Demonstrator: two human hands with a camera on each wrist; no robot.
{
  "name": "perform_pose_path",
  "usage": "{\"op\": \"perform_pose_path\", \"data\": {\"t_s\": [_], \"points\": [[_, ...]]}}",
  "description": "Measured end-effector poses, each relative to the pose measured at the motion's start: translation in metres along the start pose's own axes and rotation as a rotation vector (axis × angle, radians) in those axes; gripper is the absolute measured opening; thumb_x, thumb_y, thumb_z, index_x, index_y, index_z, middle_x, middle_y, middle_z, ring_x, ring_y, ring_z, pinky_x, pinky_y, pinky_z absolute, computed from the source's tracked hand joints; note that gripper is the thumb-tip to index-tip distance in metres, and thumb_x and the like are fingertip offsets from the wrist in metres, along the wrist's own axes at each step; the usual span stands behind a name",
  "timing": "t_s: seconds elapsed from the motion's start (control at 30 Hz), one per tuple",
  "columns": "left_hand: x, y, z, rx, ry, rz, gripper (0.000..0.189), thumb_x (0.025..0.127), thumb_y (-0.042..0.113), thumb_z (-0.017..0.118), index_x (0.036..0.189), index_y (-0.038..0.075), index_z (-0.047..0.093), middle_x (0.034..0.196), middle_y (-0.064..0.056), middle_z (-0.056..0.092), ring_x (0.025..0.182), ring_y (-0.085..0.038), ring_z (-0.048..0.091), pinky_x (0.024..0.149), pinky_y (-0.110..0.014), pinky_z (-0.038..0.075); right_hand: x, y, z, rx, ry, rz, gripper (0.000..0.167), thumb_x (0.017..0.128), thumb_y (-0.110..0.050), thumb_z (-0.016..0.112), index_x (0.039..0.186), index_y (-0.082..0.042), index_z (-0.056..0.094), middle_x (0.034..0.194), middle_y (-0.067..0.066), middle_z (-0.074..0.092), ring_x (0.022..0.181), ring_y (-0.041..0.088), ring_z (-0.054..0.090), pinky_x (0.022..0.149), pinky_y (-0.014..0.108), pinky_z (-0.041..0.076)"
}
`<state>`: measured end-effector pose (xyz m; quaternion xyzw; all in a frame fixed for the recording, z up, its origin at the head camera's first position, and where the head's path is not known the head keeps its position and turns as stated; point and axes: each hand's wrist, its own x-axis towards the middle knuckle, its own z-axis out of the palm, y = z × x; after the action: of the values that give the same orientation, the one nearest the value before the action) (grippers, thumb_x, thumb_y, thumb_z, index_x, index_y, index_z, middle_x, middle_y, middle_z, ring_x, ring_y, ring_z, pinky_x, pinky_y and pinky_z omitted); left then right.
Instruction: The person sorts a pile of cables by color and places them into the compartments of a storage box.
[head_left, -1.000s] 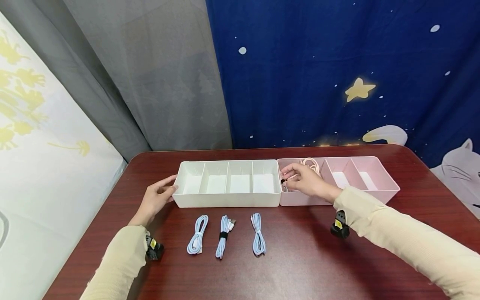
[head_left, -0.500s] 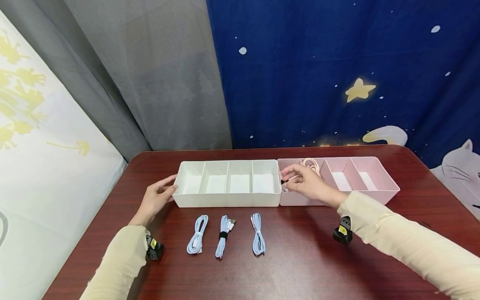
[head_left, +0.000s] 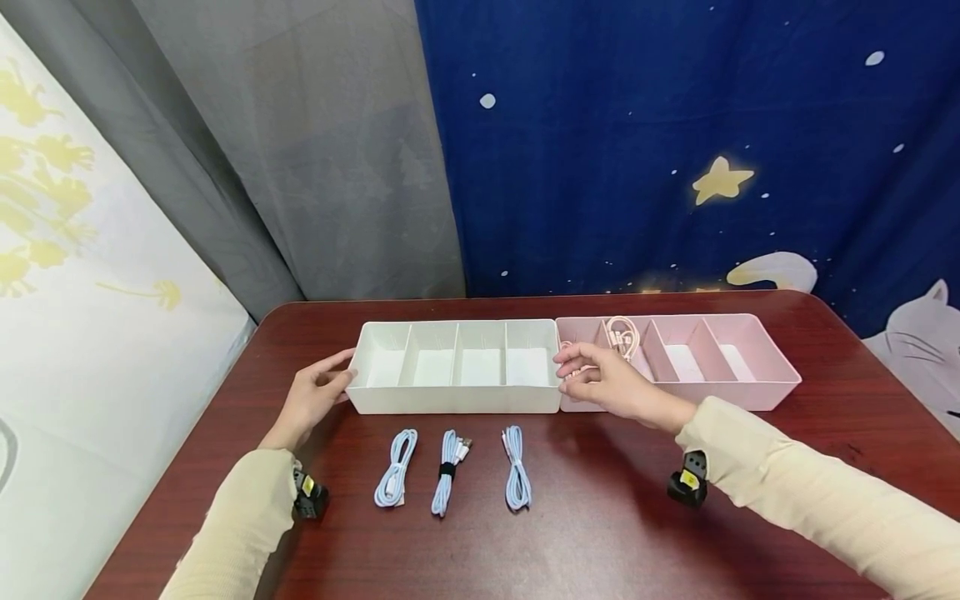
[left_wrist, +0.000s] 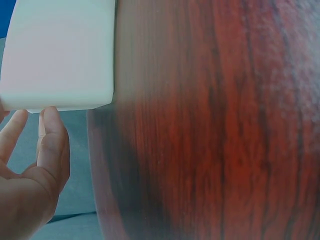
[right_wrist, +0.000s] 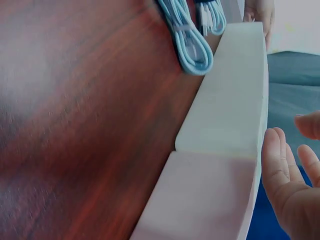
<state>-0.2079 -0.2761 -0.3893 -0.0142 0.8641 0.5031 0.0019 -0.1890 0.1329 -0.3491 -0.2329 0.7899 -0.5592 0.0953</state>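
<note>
My left hand (head_left: 309, 402) touches the left end of the white divided box (head_left: 457, 402) with its fingertips. In the left wrist view those fingers (left_wrist: 52, 145) lie against the box's end wall, nearly straight. My right hand (head_left: 617, 385) hovers over the leftmost compartment of the pink divided box (head_left: 738, 395). Its thumb and fingers (right_wrist: 275, 160) stand apart in the right wrist view, with nothing visible between them. Bits of a pink cable show under this hand, mostly hidden. Another coiled pink cable (head_left: 628, 337) sits in the adjacent compartment.
The two boxes stand end to end near the table's (head_left: 600, 533) back edge. In front of the white one lie three bundled blue cables: a left one (head_left: 390, 486), a middle one (head_left: 441, 496) with a black strap, and a right one (head_left: 517, 483).
My right hand has let go of the pink cable with the black strap in the leftmost pink compartment, and its fingers have risen slightly and spread. The left hand stays put.
</note>
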Motion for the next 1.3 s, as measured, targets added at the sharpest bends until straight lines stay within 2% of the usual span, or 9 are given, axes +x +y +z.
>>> {"op": "perform_pose_path", "data": {"t_s": [0.17,0.4,0.63,0.77,1.1,1.3], "points": [[0.000,0.000,0.000,-0.007,-0.004,-0.005,0.046,0.089,0.028,0.053,0.132,0.015,0.044,0.110,-0.020,0.054,0.087,-0.015,0.056,0.071,-0.023,0.050,-0.003,-0.001,0.008,0.062,-0.031,0.016,0.034,0.078,0.011,0.053,0.110,0.017,0.043,0.098,0.031,0.050,0.083,0.036,0.058,0.069,0.035,0.052],[0.001,0.000,0.000,-0.008,-0.003,-0.004,0.045,0.089,0.027,0.053,0.132,0.015,0.045,0.108,-0.020,0.055,0.085,-0.013,0.056,0.071,-0.023,0.050,-0.006,0.004,0.018,0.102,-0.075,0.020,0.034,0.080,0.009,0.053,0.111,0.017,0.041,0.100,0.032,0.048,0.082,0.031,0.058,0.067,0.033,0.052],[0.001,0.000,0.000,-0.013,-0.005,0.004,0.046,0.089,0.027,0.054,0.132,0.015,0.044,0.109,-0.020,0.054,0.087,-0.016,0.056,0.071,-0.024,0.050,-0.007,0.009,0.029,0.101,-0.118,0.034,0.035,0.079,0.007,0.056,0.111,0.016,0.043,0.099,0.033,0.049,0.081,0.042,0.056,0.066,0.034,0.052],[0.001,0.000,0.000,-0.013,-0.008,0.003,0.046,0.089,0.028,0.054,0.132,0.015,0.044,0.110,-0.020,0.054,0.090,-0.018,0.055,0.072,-0.024,0.050,-0.009,0.012,0.035,0.123,-0.152,0.049,0.035,0.080,0.008,0.054,0.112,0.016,0.042,0.100,0.033,0.048,0.083,0.043,0.056,0.066,0.033,0.052],[0.001,0.000,0.000,-0.006,-0.008,-0.002,0.047,0.089,0.029,0.054,0.132,0.015,0.044,0.110,-0.020,0.054,0.090,-0.019,0.055,0.072,-0.024,0.050,-0.012,0.019,0.048,0.147,-0.196,0.049,0.038,0.078,0.010,0.055,0.112,0.018,0.040,0.098,0.031,0.050,0.080,0.029,0.060,0.067,0.029,0.051],[0.002,0.000,0.000,-0.005,-0.006,-0.005,0.046,0.089,0.029,0.054,0.132,0.016,0.044,0.111,-0.020,0.054,0.088,-0.016,0.055,0.071,-0.023,0.050,-0.014,0.023,0.054,0.150,-0.214,0.056,0.039,0.076,0.010,0.058,0.111,0.017,0.042,0.098,0.029,0.051,0.080,0.028,0.061,0.068,0.025,0.050]]}}
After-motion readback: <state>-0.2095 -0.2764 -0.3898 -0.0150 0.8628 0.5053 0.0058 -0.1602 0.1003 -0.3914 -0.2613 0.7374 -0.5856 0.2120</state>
